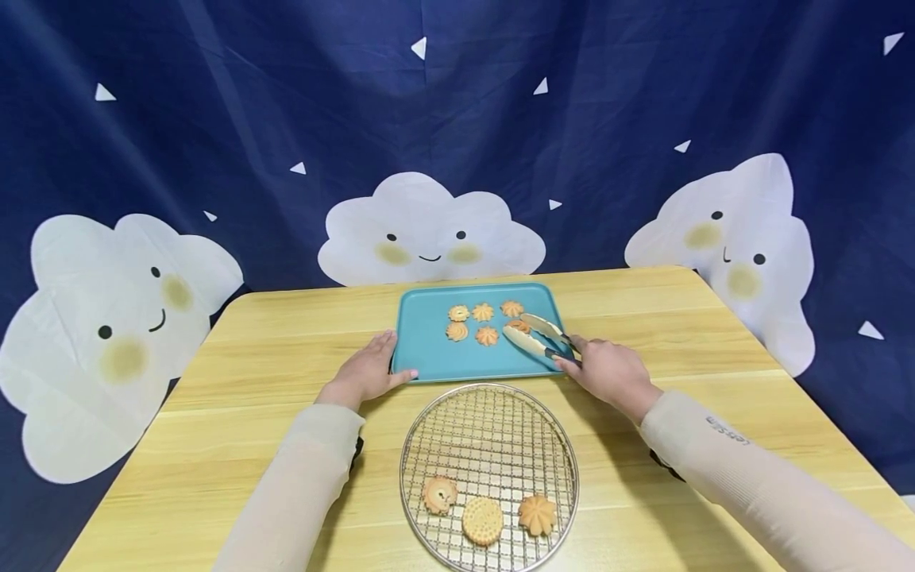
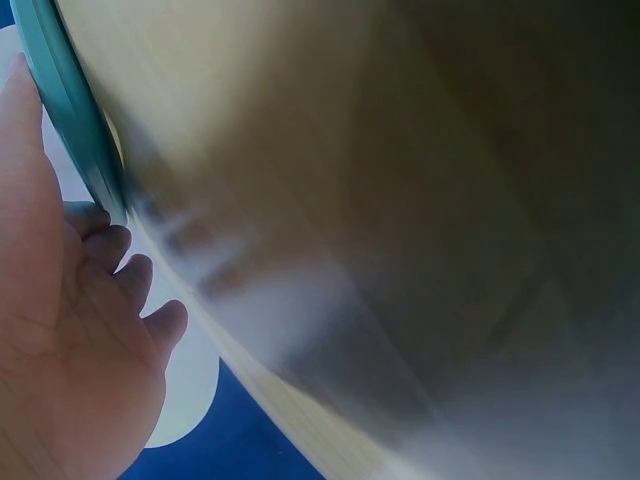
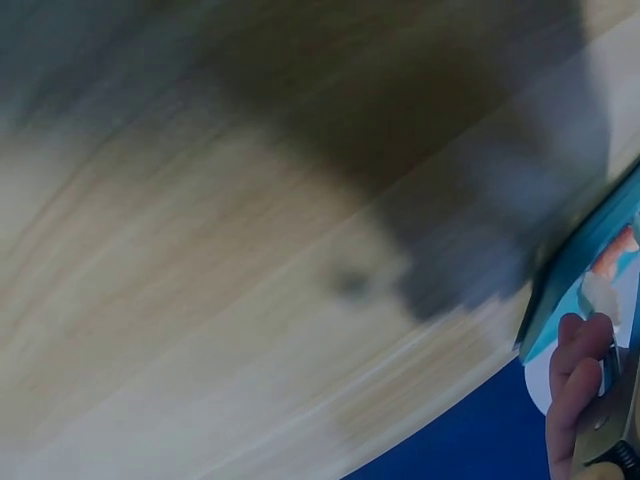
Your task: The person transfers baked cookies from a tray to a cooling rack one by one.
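Observation:
My left hand [image 1: 369,369] rests against the left edge of a teal tray [image 1: 429,357], its thumb at the near corner. Its fingers [image 2: 133,278] look relaxed beside the rim in the left wrist view. In my right hand [image 1: 611,372] I grip tongs [image 1: 546,338] with dark handles and beige tips. The tips stand apart around a flower-shaped cookie [image 1: 516,326] at the tray's right side, partly covering it; I cannot tell whether they touch it. Several more cookies [image 1: 484,311] lie in rows on the tray. Only part of the tongs and tray shows in the right wrist view.
In front of the tray is a round wire rack [image 1: 486,437]. Near its close edge lie a ring cookie [image 1: 439,495], a round dotted cookie [image 1: 482,521] and a flower-shaped cookie [image 1: 537,515]. Behind the wooden table [image 1: 286,349] hangs a blue cloud-patterned curtain [image 1: 472,119].

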`<state>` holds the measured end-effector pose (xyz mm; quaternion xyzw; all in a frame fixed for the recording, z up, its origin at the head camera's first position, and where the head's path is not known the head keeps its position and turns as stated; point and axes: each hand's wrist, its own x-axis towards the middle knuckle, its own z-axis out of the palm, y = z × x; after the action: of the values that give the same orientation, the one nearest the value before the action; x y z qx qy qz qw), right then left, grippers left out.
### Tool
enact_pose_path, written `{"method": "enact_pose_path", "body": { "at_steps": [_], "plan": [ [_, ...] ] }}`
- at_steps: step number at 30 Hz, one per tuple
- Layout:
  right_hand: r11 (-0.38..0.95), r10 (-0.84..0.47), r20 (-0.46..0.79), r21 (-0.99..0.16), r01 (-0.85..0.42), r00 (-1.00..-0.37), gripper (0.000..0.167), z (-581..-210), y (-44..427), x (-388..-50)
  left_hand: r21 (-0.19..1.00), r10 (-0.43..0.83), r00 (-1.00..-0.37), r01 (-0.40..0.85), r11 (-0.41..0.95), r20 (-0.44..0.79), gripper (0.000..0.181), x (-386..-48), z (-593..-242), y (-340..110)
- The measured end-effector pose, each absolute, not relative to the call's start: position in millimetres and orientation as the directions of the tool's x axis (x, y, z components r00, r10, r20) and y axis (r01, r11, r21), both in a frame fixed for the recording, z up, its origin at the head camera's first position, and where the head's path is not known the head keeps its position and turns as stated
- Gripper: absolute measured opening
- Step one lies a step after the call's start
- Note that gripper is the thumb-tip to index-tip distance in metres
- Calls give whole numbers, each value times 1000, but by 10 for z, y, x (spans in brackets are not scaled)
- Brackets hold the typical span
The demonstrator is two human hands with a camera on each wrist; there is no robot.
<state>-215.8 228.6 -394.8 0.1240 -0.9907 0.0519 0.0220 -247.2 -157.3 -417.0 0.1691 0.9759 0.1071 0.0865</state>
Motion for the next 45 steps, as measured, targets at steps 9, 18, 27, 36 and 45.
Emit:
{"method": "enact_pose_path", "body": {
  "at_steps": [9, 18, 27, 36, 45],
  "plan": [
    [963, -234, 111, -112, -246, -966, 66, -3931, 2321, -2137, 237, 344, -929, 307, 922, -138, 91, -2492, -4184, -1570],
    [937, -311, 205, -97, -336, -928, 67, -3901, 2348, -2030, 236, 344, -928, 305, 923, -143, 92, -2498, -4204, -1577],
    [896, -400, 266, -87, -435, -877, 63, -3966, 2310, -1877, 236, 348, -927, 310, 921, -138, 91, -2505, -4204, -1583],
    [846, -468, 277, -133, -516, -839, 62, -4032, 2149, -1696, 230, 343, -928, 305, 924, -147, 93, -2508, -4215, -1587],
    [800, -538, 266, -138, -584, -800, 63, -4016, 1991, -1550, 223, 341, -928, 305, 926, -148, 93, -2519, -4219, -1588]
  ]
}}
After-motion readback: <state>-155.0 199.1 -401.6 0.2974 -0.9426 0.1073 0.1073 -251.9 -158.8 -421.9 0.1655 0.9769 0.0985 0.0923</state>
